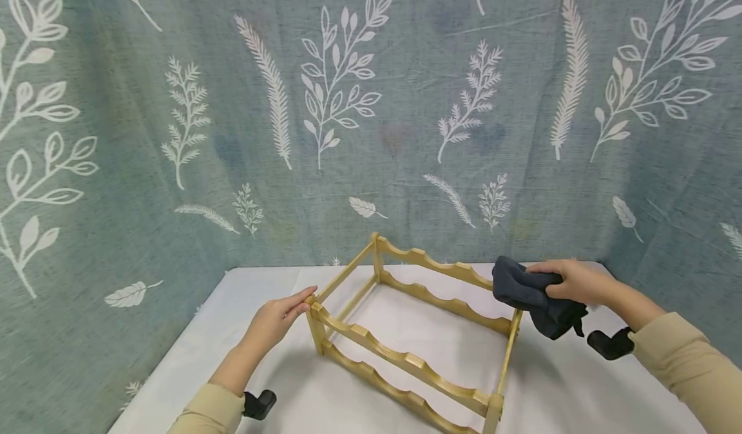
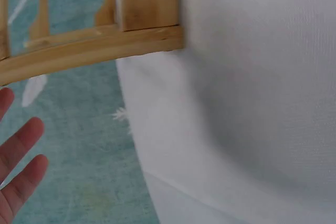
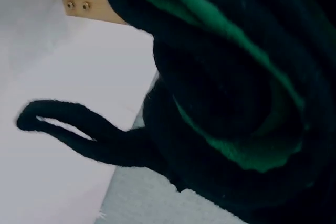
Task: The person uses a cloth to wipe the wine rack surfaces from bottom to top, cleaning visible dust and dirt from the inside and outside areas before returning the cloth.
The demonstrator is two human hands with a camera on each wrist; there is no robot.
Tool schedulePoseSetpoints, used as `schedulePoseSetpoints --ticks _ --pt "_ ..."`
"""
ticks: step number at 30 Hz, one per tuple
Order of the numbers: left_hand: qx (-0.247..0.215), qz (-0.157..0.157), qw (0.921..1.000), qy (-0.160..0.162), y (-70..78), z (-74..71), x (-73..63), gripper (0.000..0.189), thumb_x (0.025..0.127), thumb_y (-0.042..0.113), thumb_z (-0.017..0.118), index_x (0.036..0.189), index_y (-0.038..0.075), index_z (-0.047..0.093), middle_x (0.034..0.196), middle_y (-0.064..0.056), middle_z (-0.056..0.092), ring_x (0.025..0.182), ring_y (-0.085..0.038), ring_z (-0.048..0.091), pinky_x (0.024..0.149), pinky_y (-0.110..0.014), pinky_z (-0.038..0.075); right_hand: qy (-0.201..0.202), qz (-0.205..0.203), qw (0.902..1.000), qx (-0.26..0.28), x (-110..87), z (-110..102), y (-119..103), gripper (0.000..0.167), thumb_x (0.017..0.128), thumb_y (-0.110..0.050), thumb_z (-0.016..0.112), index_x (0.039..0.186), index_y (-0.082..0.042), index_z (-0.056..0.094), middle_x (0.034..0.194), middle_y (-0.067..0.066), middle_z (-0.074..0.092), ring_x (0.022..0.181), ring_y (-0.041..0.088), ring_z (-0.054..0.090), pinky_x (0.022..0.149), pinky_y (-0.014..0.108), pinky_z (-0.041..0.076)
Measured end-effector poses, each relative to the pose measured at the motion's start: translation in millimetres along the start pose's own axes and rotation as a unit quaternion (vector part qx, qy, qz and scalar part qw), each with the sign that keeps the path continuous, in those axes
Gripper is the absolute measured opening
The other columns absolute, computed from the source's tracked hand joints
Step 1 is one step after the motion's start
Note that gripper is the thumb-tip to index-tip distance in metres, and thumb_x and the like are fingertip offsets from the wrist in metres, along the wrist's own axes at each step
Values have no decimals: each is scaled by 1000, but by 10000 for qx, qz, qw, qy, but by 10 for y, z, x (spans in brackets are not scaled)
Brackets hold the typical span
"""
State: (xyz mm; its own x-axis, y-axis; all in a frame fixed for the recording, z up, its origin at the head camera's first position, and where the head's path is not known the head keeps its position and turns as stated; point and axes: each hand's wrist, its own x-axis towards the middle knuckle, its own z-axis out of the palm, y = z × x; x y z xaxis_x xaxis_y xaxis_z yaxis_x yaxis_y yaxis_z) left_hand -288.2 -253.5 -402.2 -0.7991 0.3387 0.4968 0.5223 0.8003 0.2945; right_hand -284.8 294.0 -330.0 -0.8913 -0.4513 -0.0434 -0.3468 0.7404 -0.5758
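A two-tier wooden rack (image 1: 406, 360) with scalloped rails stands on the white table, its corner also showing in the left wrist view (image 2: 152, 38). My left hand (image 1: 275, 321) pinches the top of its left front corner post between thumb and forefinger; the other fingers (image 2: 23, 140) are spread. Over the rack's right end, my right hand (image 1: 580, 283) grips a folded dark cloth (image 1: 536, 299) from above. Close up, the cloth (image 3: 220, 77) shows green inner folds and a hanging loop. The right fingers are hidden in the right wrist view.
A white cover lies over the table (image 1: 278, 382). Behind and at both sides hangs a blue-green curtain (image 1: 406, 131) with white leaf prints. Black wrist mounts (image 1: 608, 344) stick out below the beige sleeves.
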Motion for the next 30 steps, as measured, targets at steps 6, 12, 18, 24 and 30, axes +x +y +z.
schedulePoseSetpoints --ticks 6,12,18,24,30 --pt "41 -287 9996 -62 -97 62 134 41 91 23 53 132 17 52 107 -16 66 87 -32 66 75 -46 51 24 -569 9980 -288 -103 52 -29 41 82 0 57 123 7 53 123 29 51 84 8 53 59 24 36" --pt "206 -608 9972 -372 -154 98 293 43 94 29 48 135 19 47 112 -15 64 87 -32 65 76 -48 50 -102 -672 9974 -235 -188 75 -43 41 82 -2 59 122 7 54 122 31 51 92 -2 49 62 21 38" --pt "873 -201 9959 -143 42 52 348 42 92 24 52 133 13 50 119 -12 61 100 -36 60 82 -51 47 167 -849 9950 -499 -220 48 -109 40 82 0 58 121 5 54 121 28 53 93 11 55 63 22 40" --pt "392 731 9961 314 792 53 214 45 84 20 64 126 6 55 121 -11 60 110 -36 55 94 -54 39 1392 -591 9859 -718 -197 -12 -218 41 83 2 56 124 2 52 119 27 55 94 32 57 64 31 44" --pt "-1164 616 9870 -926 1416 227 -100 49 84 42 59 125 15 56 129 -6 55 121 -30 46 96 -56 36 1155 -376 9875 -1007 -75 84 -201 40 85 -1 55 125 3 52 121 29 52 96 36 56 64 33 41"
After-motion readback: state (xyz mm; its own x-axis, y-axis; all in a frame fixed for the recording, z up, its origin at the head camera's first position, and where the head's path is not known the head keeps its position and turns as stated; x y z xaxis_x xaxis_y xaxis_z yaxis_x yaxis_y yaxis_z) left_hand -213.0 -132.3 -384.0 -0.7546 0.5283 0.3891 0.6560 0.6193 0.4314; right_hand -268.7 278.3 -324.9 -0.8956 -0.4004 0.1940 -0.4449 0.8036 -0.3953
